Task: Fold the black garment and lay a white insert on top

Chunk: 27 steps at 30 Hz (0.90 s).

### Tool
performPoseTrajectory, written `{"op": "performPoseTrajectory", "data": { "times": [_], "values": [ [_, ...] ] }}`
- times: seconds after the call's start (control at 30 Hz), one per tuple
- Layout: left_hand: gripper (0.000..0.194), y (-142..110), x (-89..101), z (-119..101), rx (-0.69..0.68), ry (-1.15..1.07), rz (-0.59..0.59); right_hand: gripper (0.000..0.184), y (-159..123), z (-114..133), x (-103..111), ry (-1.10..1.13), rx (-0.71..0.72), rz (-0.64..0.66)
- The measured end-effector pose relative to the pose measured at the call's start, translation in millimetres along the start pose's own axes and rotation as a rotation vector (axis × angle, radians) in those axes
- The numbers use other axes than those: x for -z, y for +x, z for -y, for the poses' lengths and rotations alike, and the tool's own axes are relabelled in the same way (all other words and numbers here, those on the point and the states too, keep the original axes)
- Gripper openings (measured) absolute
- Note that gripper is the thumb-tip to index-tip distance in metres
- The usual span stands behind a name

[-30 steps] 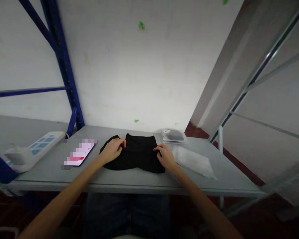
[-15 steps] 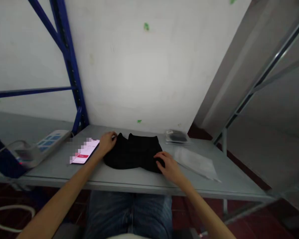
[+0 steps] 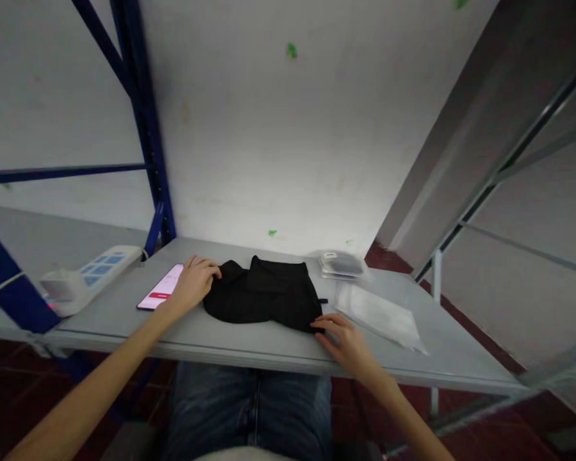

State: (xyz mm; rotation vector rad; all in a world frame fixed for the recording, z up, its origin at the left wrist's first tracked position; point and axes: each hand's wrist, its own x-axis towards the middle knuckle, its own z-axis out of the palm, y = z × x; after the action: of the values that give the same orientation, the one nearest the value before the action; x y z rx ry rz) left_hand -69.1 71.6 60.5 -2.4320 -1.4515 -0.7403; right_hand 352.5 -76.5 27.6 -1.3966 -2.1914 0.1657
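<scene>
A black cloth piece [image 3: 264, 291] with a curved lower edge lies spread on the grey tabletop, one part of it folded over near the top. A small dark tab sticks out from its right edge. My left hand [image 3: 194, 285] rests at the cloth's upper left edge, its fingers stretched out and the fingertips touching the fabric. At the lower right corner is my right hand [image 3: 348, 346], with thumb and fingers apart and fingertips on the cloth's edge.
A lit phone [image 3: 163, 288] lies partly behind my left hand. Farther left stands a white power strip [image 3: 100, 272] beside a blue rack post [image 3: 146, 128]. On the right are a clear plastic bag [image 3: 381, 314] and a stack of packaged dark items [image 3: 340, 264].
My right hand has moved right, to the cloth's lower right corner, uncovering the small tab. My left hand has shifted slightly left and now covers part of the phone. The cloth lies flatter.
</scene>
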Motion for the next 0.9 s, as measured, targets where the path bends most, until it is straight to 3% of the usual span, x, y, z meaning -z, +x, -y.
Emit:
{"op": "performPoseTrajectory", "data": {
  "times": [0.17,0.33,0.47,0.53,0.67,0.8,0.9],
  "values": [
    [0.033,-23.2,16.4,-8.6,-0.024,0.157,-0.02,0.026,-2.6,0.0,-2.5,0.004,0.001,-0.059],
    [0.041,-47.8,27.3,-8.2,-0.212,-0.074,0.196,0.024,-1.8,1.8,-1.6,0.026,-0.022,-0.086],
    [0.024,-55.1,30.9,1.6,-0.232,-0.171,0.241,0.023,-0.9,1.0,-0.9,0.077,-0.031,-0.111],
    [0.017,-53.0,33.0,7.2,-0.243,-0.204,0.233,0.023,-0.2,0.7,-0.5,0.111,-0.052,-0.134],
    [0.024,-42.2,39.8,12.0,-0.219,-0.27,0.202,0.026,6.6,-0.5,0.8,0.221,-0.114,-0.192],
    [0.031,-20.9,44.1,11.0,-0.061,-0.326,0.144,0.033,31.2,-9.8,3.3,0.313,-0.244,-0.278],
    [0.034,4.9,40.5,13.8,0.075,-0.41,0.203,0.033,62.8,-23.5,4.9,0.286,-0.329,-0.264]
  ]
}}
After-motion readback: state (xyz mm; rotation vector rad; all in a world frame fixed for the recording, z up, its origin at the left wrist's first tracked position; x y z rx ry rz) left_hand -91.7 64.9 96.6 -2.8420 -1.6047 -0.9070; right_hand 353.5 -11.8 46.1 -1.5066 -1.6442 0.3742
